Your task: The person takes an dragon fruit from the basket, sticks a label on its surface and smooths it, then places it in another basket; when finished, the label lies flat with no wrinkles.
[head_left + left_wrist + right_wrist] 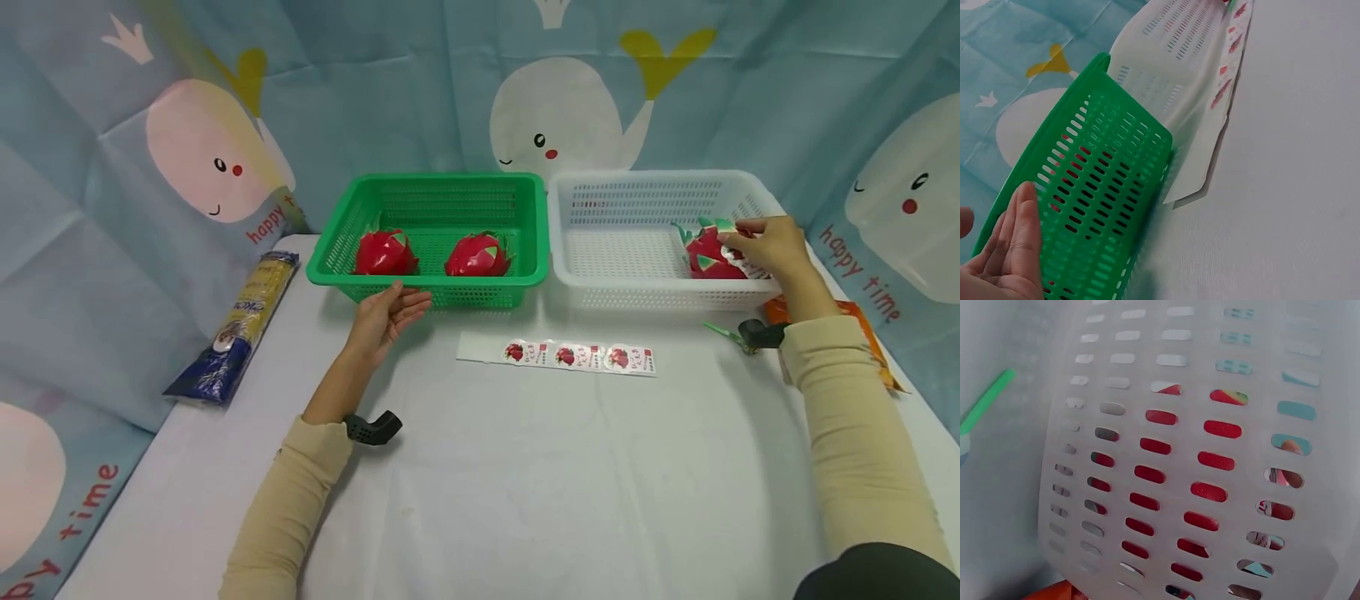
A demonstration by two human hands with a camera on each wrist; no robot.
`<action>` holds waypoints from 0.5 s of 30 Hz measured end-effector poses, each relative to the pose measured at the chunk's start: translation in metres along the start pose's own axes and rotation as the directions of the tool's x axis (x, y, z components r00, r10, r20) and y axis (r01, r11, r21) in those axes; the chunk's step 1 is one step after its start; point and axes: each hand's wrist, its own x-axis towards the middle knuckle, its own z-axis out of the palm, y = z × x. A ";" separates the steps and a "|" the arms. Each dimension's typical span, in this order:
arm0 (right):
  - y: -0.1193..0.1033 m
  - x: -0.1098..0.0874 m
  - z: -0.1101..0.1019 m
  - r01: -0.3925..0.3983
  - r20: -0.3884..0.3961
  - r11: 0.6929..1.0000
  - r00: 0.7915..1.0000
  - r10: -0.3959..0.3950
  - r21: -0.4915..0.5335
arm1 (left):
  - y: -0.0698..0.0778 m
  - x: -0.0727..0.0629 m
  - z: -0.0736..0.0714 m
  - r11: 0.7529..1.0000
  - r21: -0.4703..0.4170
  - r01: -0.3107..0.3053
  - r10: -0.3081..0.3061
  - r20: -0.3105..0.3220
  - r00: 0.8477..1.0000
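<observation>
In the head view my left hand [386, 321] is beside the front wall of the green basket [427, 296]. Its fingers are straight and close to the wall in the left wrist view. Two red dragon fruits lie in that basket, one left [385, 252] and one right [477, 256]. My right hand [772, 242] reaches into the right end of the white basket [622, 292]. Thumb and fingers grip a red dragon fruit [703, 247] with green tips. A printed white label shows under the fingers. Through the white basket's slots, red skin [1160, 447] shows in the right wrist view.
In front of the baskets lies a strip of dragon fruit stickers [555, 354]. A blue and yellow packet [247, 325] is at the left edge of the table. Near the right wrist are a thin green object [723, 332] and an orange packet [873, 342]. A printed curtain [420, 100] hangs behind.
</observation>
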 end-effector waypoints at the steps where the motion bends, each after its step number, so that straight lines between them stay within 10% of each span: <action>1: 0.001 0.000 0.000 0.000 0.001 1.000 1.000 0.000 -0.002 | 0.000 0.000 0.001 1.000 0.031 0.004 -0.004 0.010 1.000; 9: 0.001 -0.006 0.004 0.072 -0.195 0.997 0.978 -0.078 -0.039 | 0.006 -0.003 0.010 0.987 0.143 -0.070 0.056 0.095 0.994; 15: -0.025 -0.047 0.023 0.354 -0.481 0.931 0.834 -0.269 0.092 | 0.033 0.011 0.015 0.951 0.155 -0.269 0.253 0.117 0.960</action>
